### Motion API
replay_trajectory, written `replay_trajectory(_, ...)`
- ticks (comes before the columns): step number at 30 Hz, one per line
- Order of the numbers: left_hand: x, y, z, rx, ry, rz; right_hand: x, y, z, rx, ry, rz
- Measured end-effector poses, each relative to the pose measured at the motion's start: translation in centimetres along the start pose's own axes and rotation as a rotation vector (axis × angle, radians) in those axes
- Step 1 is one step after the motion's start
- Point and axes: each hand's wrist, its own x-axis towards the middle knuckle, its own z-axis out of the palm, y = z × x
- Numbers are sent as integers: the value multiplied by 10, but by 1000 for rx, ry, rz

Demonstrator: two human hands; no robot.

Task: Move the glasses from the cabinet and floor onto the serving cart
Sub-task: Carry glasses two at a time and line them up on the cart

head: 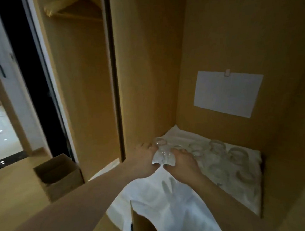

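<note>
Wooden cabinet point(152, 60), open at the front, pale brown panels. White cloth point(177, 204) spread over its shelf and hanging over the front edge.

Glasses: one clear glass point(163, 157) near the shelf's left wall, held between both hands, blurred, so whether it is lifted or resting on the cloth cannot be told. Other glasses point(236, 154) stand on the cloth behind and to the right, several in loose rows; exact count unclear.

Left hand point(144, 160): fingers curled round the left side of the glass. Right hand point(184, 163): fingers curled round its right side. Both arms bare.

Sheet of white paper point(227, 93) clipped to the back panel.

Cardboard box point(59, 175), open, on the wooden floor left of the cabinet. A second cardboard flap point(139, 227) shows in front of the hanging cloth.
</note>
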Motion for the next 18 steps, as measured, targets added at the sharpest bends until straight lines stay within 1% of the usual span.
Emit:
replay_trajectory(2,31,-2,3,-5,2,79,13,6,-5,-4,39,56)
replay_trajectory(6,92,-4,-3,-29,-46,207,39,16,-22,-39,90,218)
replay_trajectory(10,150,-3,-4,-113,-44,331,67,35,-46,-41,189,329)
replay_trajectory(14,188,0,7,-119,-62,437,74,58,-62,-37,253,481)
replay_trajectory(18,226,8,27,-164,-128,475,81,92,-75,23,334,611)
